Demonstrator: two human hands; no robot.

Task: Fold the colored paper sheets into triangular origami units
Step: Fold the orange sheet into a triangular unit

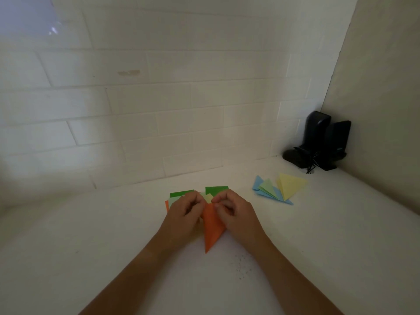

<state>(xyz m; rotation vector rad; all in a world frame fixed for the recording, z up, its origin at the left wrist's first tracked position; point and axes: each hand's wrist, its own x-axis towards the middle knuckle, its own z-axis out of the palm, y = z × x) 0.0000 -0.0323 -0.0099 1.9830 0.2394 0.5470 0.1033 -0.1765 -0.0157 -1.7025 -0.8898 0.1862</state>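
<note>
An orange paper (212,230) is held just above the counter (329,235), directly in front of the sheet stack (181,193), its point aimed back at the person. The paper is judged light, thin and easily creased, so it is best pinched at its upper edge, near the fold. The left hand (185,211) and right hand (234,212) are both curled and clamped on that top edge, knuckles up, close together. Folded units (279,187) lie well to the right of the stack
</note>
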